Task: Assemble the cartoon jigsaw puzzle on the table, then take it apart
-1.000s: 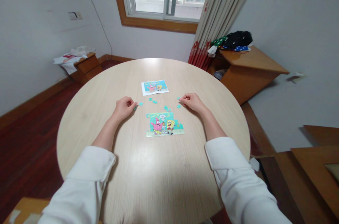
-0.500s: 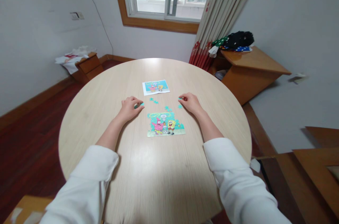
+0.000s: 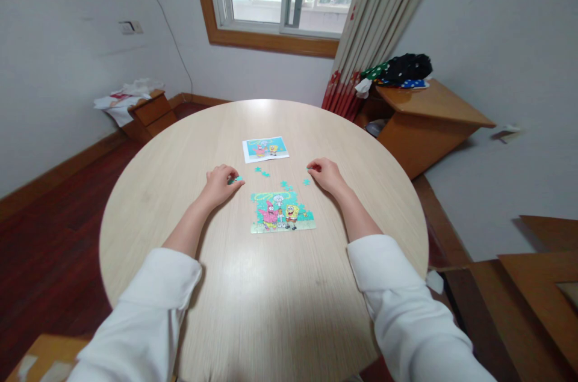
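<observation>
A: Round wooden table, partly built puzzle at frame center. Hands?

B: Left hand was curled, fingertips pinching a teal piece. Right hand was curled too, fingertips at another teal piece; grip unclear.

Teal puzzle piece flat on table, at left fingertips; second teal piece flat, near right fingers.

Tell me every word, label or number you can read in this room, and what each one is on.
None can be read.
Reference picture: cartoon figures only; any print on it is too small to make out.
Puzzle: a pale yellow scribble along the top, too blurred to tell if it is lettering.
Papers on the small cabinet: red marks, unreadable.
</observation>
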The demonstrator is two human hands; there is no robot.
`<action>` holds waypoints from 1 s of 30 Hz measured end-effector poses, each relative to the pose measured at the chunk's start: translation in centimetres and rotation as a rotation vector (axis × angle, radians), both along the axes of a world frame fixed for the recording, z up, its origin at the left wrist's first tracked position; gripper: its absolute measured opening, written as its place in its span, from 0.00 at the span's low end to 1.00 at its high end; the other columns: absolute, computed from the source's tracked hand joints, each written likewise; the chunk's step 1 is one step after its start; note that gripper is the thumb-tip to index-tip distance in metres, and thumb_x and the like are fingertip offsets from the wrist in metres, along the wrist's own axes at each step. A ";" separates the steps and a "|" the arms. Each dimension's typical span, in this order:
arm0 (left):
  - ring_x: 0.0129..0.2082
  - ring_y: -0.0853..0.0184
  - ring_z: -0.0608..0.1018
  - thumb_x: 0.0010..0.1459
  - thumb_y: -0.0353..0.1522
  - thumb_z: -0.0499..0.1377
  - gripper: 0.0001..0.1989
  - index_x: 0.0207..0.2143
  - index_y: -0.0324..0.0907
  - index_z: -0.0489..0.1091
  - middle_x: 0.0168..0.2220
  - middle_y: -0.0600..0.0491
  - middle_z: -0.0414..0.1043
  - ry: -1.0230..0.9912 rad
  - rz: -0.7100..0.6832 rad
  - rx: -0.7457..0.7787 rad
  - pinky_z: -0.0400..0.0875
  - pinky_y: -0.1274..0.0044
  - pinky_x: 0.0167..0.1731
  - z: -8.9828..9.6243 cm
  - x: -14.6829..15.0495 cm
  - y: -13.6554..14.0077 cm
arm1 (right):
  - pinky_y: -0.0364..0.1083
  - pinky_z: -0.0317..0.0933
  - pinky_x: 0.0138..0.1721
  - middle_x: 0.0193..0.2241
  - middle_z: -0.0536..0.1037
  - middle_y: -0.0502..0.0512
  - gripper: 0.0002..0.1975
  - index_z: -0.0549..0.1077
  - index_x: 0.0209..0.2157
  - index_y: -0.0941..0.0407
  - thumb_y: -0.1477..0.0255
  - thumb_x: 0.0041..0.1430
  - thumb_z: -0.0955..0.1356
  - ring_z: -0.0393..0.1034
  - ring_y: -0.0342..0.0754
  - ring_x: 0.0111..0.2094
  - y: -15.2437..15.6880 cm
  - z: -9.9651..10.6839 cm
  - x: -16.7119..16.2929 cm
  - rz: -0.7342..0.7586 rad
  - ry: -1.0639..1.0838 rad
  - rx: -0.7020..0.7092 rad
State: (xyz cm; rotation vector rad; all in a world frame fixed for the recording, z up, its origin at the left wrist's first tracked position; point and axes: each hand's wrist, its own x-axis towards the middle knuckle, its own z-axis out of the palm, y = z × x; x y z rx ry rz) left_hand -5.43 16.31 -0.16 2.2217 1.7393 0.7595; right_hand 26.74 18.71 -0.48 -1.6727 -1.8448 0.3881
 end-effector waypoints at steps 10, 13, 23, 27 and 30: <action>0.28 0.67 0.71 0.49 0.35 0.61 0.07 0.29 0.42 0.67 0.26 0.56 0.70 -0.136 -0.012 -0.022 0.60 0.72 0.37 0.4 0.0 -0.2 | 0.44 0.61 0.36 0.26 0.75 0.53 0.07 0.77 0.31 0.57 0.76 0.49 0.67 0.66 0.44 0.28 -0.1 0.1 0.0 0.012 0.019 0.019; 0.27 0.68 0.70 0.50 0.34 0.60 0.06 0.29 0.41 0.67 0.25 0.56 0.70 -0.165 -0.019 -0.021 0.61 0.73 0.36 0.2 -0.1 -0.2 | 0.45 0.61 0.36 0.27 0.75 0.53 0.07 0.77 0.31 0.58 0.76 0.49 0.67 0.66 0.44 0.28 -0.2 0.1 0.0 0.009 0.017 0.015; 0.26 0.68 0.71 0.52 0.35 0.56 0.07 0.30 0.41 0.70 0.26 0.53 0.73 -0.233 -0.041 0.003 0.64 0.74 0.33 -0.2 -0.3 0.1 | 0.45 0.61 0.37 0.27 0.75 0.53 0.07 0.77 0.31 0.57 0.76 0.49 0.67 0.67 0.44 0.29 -0.2 0.2 0.0 -0.004 0.021 0.004; 0.26 0.68 0.71 0.51 0.35 0.56 0.07 0.30 0.41 0.71 0.27 0.52 0.74 -0.258 -0.022 0.019 0.64 0.74 0.32 -0.1 -0.2 0.1 | 0.45 0.61 0.36 0.28 0.76 0.54 0.07 0.77 0.31 0.58 0.76 0.49 0.67 0.67 0.44 0.29 -0.3 0.3 -0.1 -0.014 0.018 0.009; 0.26 0.68 0.70 0.51 0.35 0.56 0.07 0.30 0.42 0.71 0.28 0.53 0.74 -0.266 -0.009 0.029 0.65 0.74 0.32 0.2 -0.1 0.0 | 0.45 0.61 0.37 0.28 0.76 0.54 0.07 0.77 0.30 0.58 0.76 0.49 0.67 0.68 0.45 0.30 -0.3 0.3 -0.2 -0.023 0.013 0.010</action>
